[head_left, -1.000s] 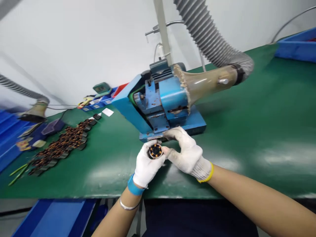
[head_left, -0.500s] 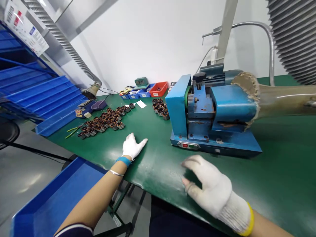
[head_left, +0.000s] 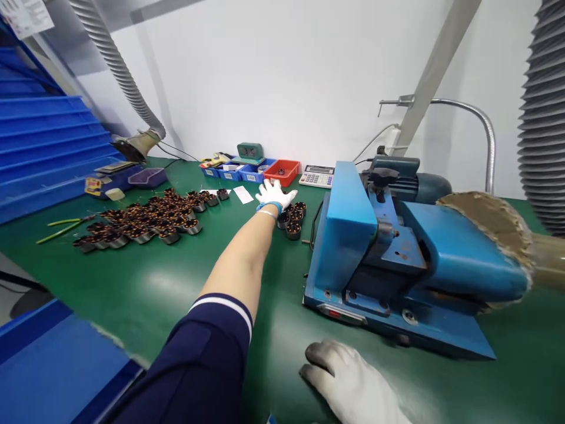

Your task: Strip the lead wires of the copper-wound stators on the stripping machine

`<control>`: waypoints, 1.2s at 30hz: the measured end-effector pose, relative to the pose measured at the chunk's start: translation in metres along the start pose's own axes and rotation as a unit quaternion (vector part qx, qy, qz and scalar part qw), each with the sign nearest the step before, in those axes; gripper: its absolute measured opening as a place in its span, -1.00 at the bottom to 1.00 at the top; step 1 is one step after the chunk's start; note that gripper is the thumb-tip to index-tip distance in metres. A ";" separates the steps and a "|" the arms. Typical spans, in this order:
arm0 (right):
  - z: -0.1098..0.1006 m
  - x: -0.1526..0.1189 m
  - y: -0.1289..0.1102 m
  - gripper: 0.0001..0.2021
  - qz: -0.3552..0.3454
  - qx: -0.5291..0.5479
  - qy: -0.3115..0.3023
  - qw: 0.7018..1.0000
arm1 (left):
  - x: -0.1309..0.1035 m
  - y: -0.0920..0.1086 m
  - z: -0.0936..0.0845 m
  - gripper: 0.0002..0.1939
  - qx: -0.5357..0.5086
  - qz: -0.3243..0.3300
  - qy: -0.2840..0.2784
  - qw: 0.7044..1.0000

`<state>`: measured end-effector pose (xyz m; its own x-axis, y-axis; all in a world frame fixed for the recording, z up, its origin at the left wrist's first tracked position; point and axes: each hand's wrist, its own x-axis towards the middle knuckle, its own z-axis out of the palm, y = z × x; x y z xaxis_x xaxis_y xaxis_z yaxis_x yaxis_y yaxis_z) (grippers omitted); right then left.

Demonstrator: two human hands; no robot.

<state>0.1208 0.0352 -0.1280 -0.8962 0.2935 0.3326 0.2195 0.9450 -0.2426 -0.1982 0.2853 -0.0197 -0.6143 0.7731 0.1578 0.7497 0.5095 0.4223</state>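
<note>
My left hand, in a white glove, reaches far forward with its fingers spread. It is over the back of a small cluster of copper-wound motor stators and hides some of them; whether it touches one, I cannot tell. My right hand, gloved with dark fingertips, is low on the bench in front of the blue grinding machine. Its fingers are slightly bent and apart, with nothing visible in them. To the left lies a large group of similar stators.
Along the wall stand a red bin, blue bins, a green clock and a calculator. Green-handled pliers lie at left. A blue tray is below the bench edge. A ribbed duct hangs at left.
My left hand has gone forward from the bench's front area to the small stator cluster. My right hand has come lower in view, and the whole view has shifted.
</note>
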 end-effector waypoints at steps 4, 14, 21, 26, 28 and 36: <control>0.021 -0.011 0.010 -0.82 0.108 -0.026 0.029 0.993 | 0.031 0.009 0.017 0.07 0.012 -0.013 -0.047 0.999; -0.029 0.010 0.011 -0.58 -0.005 0.032 0.041 0.999 | 0.024 -0.001 0.033 -0.21 0.035 0.159 -0.144 0.976; -0.055 0.014 -0.007 -0.55 0.034 0.075 0.001 0.997 | -0.047 -0.030 0.005 -0.35 0.025 0.291 -0.182 0.939; -0.056 0.014 -0.013 -0.57 0.070 0.086 -0.019 0.994 | -0.108 -0.059 -0.022 -0.42 0.020 0.301 -0.186 0.935; -0.056 0.013 -0.013 -0.59 0.069 0.084 -0.018 0.994 | -0.131 -0.066 -0.029 -0.41 0.006 0.294 -0.184 0.938; -0.061 0.010 -0.012 -0.64 0.068 0.069 -0.037 0.995 | -0.187 -0.075 -0.060 -0.33 -0.137 0.188 -0.124 0.965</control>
<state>0.1328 0.0354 -0.0657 -0.8887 0.4008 0.2225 0.2900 0.8674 -0.4043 -0.1539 0.0800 -0.0270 -0.2081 0.9677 0.1420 0.7941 0.0824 0.6021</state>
